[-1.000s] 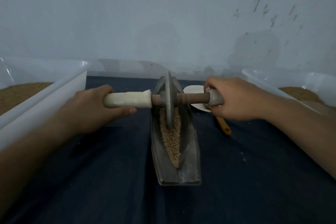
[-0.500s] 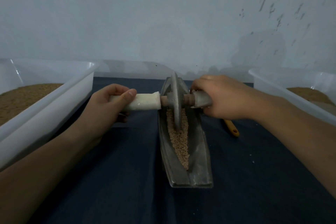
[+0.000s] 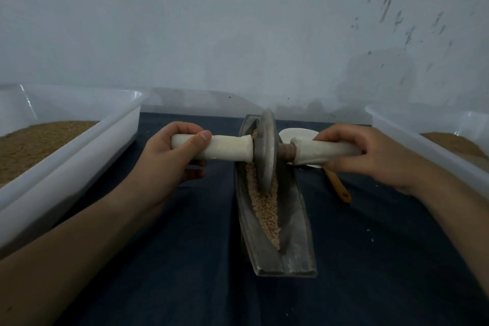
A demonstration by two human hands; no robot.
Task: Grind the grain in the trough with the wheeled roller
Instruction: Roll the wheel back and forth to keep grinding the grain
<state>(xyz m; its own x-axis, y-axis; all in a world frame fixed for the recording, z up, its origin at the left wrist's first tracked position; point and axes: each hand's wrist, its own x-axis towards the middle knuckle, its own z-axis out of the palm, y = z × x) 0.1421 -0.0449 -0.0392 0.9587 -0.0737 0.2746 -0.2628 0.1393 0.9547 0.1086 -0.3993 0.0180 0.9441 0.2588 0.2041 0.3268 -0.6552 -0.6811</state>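
A narrow grey metal trough [image 3: 296, 233] lies lengthwise on the dark cloth, with pale crushed grain [image 3: 266, 209] along its groove. The wheeled roller [image 3: 266, 151] stands upright in the far half of the trough, its metal disc pressing into the grain. My left hand [image 3: 169, 159] is closed around the white-wrapped left handle. My right hand [image 3: 370, 156] grips the white-wrapped right handle. The axle runs level across the trough.
A white plastic tub [image 3: 79, 151] of brown grain stands at the left, another tub [image 3: 412, 135] with grain at the right. A white scoop with an orange handle [image 3: 338, 188] lies right of the trough, behind my right hand. A pale wall rises close behind.
The roller has rolled slightly toward me along the trough, and my right hand has slid outward on its handle, uncovering the scoop and the axle.
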